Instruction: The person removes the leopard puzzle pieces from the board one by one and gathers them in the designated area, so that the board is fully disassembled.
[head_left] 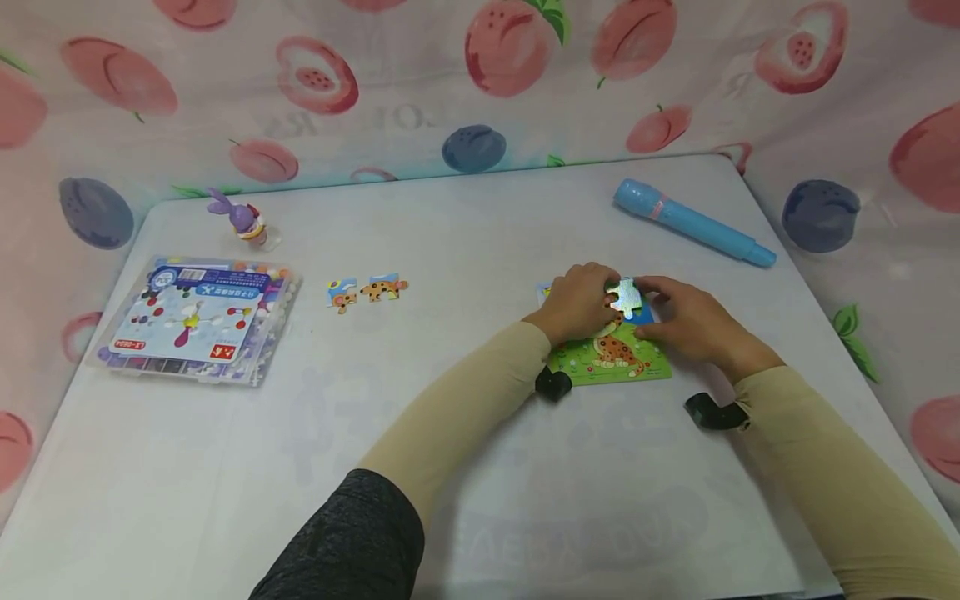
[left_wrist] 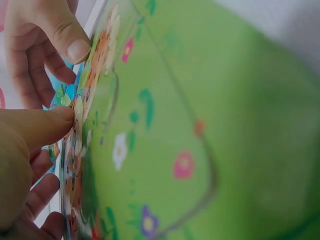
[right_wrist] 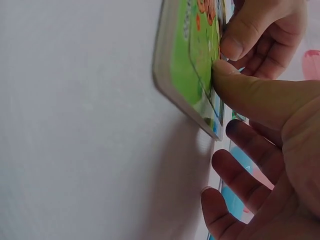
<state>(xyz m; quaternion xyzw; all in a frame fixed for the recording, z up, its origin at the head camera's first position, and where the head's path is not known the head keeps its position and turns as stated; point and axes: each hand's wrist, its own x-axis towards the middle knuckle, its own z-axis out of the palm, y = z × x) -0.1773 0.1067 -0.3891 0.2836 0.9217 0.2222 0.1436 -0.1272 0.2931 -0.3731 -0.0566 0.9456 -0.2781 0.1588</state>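
A jigsaw puzzle board (head_left: 611, 362) with a green meadow and a spotted animal lies on the right side of the table. Over its upper part a shiny puzzle piece (head_left: 624, 297) catches the light between both hands. My left hand (head_left: 581, 302) pinches at the piece's left side, its thumb (left_wrist: 60, 117) low over the picture. From the right, my right hand (head_left: 693, 321) reaches in with its forefinger beside the piece. Its thumb (right_wrist: 227, 75) touches the board, while the other fingers (right_wrist: 240, 175) spread loosely past the edge. Fingers partly hide the exact contact.
Two loose puzzle pieces (head_left: 384, 287) lie left of centre. A clear bead box (head_left: 195, 321) stands at the left, with a small purple-topped figurine (head_left: 243, 218) behind it. A light-blue marker-like tube (head_left: 693, 223) lies at the back right. Fruit-patterned cloth (head_left: 405, 83) hangs behind the table.
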